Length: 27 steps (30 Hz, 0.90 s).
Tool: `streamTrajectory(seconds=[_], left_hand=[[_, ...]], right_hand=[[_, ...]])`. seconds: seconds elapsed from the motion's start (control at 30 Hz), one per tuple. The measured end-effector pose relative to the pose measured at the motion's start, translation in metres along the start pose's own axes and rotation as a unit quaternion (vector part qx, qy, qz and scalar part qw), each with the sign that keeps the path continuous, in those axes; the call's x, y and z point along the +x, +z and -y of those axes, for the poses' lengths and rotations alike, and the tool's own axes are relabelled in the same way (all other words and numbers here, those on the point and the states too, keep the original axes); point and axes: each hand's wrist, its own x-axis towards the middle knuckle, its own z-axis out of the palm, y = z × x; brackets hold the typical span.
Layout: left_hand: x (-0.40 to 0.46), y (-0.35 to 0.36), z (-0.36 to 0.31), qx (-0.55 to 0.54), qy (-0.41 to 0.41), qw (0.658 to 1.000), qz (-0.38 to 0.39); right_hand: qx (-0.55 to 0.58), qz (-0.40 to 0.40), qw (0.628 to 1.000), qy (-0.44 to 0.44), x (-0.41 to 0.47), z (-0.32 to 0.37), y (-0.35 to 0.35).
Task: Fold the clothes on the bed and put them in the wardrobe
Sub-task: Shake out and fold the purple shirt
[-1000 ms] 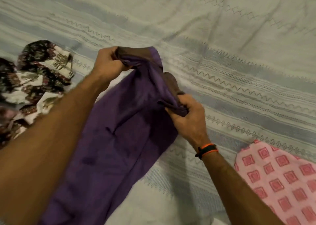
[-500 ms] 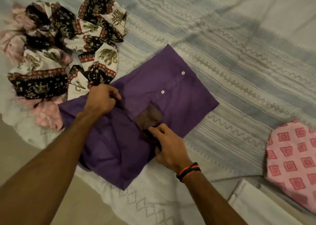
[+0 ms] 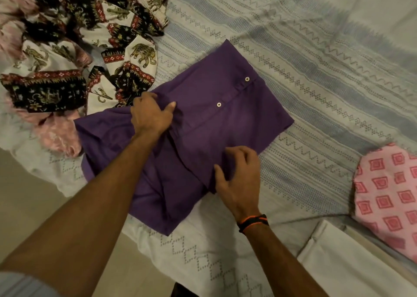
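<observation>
Bed (image 3: 316, 55) under a grey-and-white patterned spread; most of the job looks still ahead of me. No wardrobe in view, nothing put away that I can see.

Elephant-print clothes (image 3: 67, 55), black, cream and red, lie crumpled at the upper left, unfolded, with pink fuzzy fabric (image 3: 58, 136) beneath and beside them. Pink square-patterned cloth (image 3: 388, 197) lies at the right edge; folded or not, I cannot tell.

Purple shirt (image 3: 225, 121) lies in the middle of the bed near its edge, partly folded: far part flat and squared, placket up, two white buttons (image 3: 218, 104) showing. Near part rumpled, with a loose flap and creases.

My left hand (image 3: 151, 114) grips a bunch of purple cloth at the shirt's left side, fingers curled in. My right hand (image 3: 239, 172) pinches the fold edge on the near right; black and orange wristband (image 3: 253, 222) at the wrist.

Judgement: this shirt is mid-fold, needing its near half tidied.
</observation>
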Motion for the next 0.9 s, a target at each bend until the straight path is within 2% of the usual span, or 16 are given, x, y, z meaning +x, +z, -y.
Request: streamTrajectory(seconds=[0.03, 0.1, 0.2, 0.33, 0.47, 0.6, 0.73, 0.77, 0.83, 0.9], left_hand=[[0.003, -0.001, -0.001, 0.016, -0.013, 1.0, 0.006], [0.009, -0.004, -0.004, 0.042, -0.034, 0.998, 0.03], [0.018, -0.011, -0.008, 0.005, -0.073, 0.995, 0.067], [0.024, -0.02, -0.013, -0.062, -0.088, 0.99, 0.095], [0.029, -0.024, -0.015, -0.157, -0.096, 0.976, 0.117], [0.034, -0.029, -0.016, -0.189, -0.087, 0.973, 0.104], [0.037, -0.041, -0.016, -0.26, -0.057, 0.963, 0.046], [0.037, -0.041, -0.012, -0.243, -0.047, 0.968, 0.036], [0.038, -0.039, -0.002, -0.14, -0.034, 0.989, 0.022], [0.031, -0.034, 0.003, -0.04, -0.036, 0.999, 0.0]], right_hand=[[-0.032, -0.023, 0.999, 0.036, 0.001, -0.001, -0.001], [-0.02, -0.021, 0.989, 0.142, 0.001, 0.0, -0.001], [0.104, 0.021, 0.949, 0.298, 0.0, 0.003, -0.004], [0.221, 0.053, 0.879, 0.418, -0.004, -0.002, 0.005], [0.32, 0.046, 0.827, 0.46, -0.01, 0.0, 0.011], [0.431, 0.067, 0.789, 0.433, -0.01, 0.012, 0.003], [0.451, 0.033, 0.806, 0.381, -0.011, 0.019, 0.0], [0.439, 0.037, 0.814, 0.379, -0.013, 0.018, 0.002], [0.385, 0.067, 0.837, 0.383, -0.017, 0.016, 0.006], [0.277, 0.118, 0.874, 0.382, -0.018, 0.016, 0.007]])
